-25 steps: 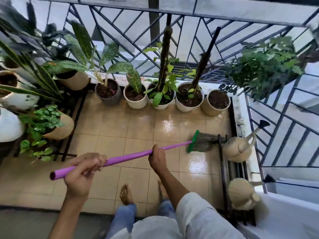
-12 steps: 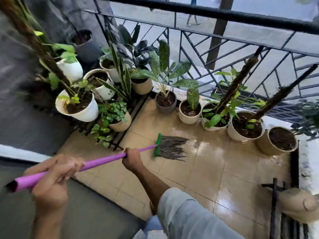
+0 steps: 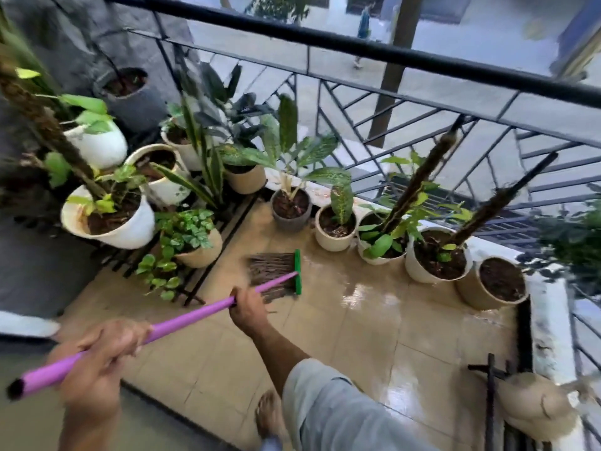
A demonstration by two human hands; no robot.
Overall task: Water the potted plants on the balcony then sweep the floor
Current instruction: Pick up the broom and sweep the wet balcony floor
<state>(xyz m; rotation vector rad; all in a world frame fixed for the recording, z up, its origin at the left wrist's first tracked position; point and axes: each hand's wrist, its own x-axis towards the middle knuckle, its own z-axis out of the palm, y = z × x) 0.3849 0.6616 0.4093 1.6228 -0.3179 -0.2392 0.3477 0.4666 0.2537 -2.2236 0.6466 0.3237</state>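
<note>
Two-handed grip on broom (image 3: 169, 328), purple handle running from lower left of frame up toward centre. Left hand (image 3: 104, 362) wrapped round handle near its black butt end, lower left (blurred, fingers curled over the top). Right hand (image 3: 248, 309) clamped on handle further up, just below the head, centre frame. Green head bar (image 3: 297, 271) with dark bristles (image 3: 271, 271) pointing left, down at the tiled floor (image 3: 374, 336), wet and glossy. Bristles just right of small leafy plant in tan pot (image 3: 195, 242) on black rack (image 3: 208, 271), left of centre. Row of potted plants (image 3: 338, 222) along railing (image 3: 357, 50), centre to right, two with tall dark stakes. More white pots (image 3: 110, 219) stacked upper left. Tan watering can (image 3: 533, 405) at lower right, partly blurred. Bare foot (image 3: 268, 415) at bottom centre, pale sleeve beside it.
</note>
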